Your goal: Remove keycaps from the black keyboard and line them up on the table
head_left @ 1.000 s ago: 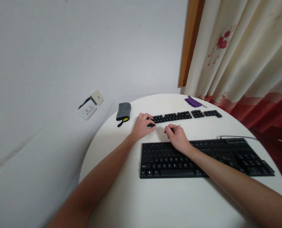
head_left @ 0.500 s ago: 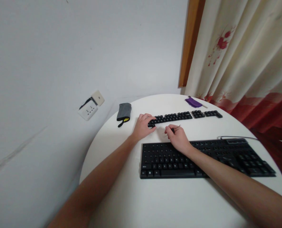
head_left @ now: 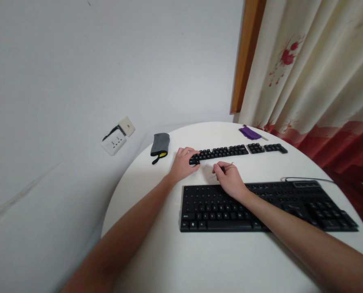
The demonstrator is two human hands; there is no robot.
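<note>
On the round white table [head_left: 175,260], just behind the black keyboard [head_left: 260,207], the left hand [head_left: 183,162] has slid its curled fingers onto the left end of the row of loose keys [head_left: 221,151], no longer pinching one (seemingly set down), while the right hand [head_left: 230,179] still pinches a small wire tool [head_left: 222,168].

home: floral curtain [head_left: 306,73], round table [head_left: 224,260]

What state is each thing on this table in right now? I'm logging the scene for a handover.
Keyboard: flat on the round table, cable attached.
Row of loose keys: lined up beyond the keyboard.
Left hand: fingers on the row's left end.
Right hand: closed on a small tool, wrist over the keyboard.
Grey pouch: lying flat.
Purple cloth: at the far edge.
</note>
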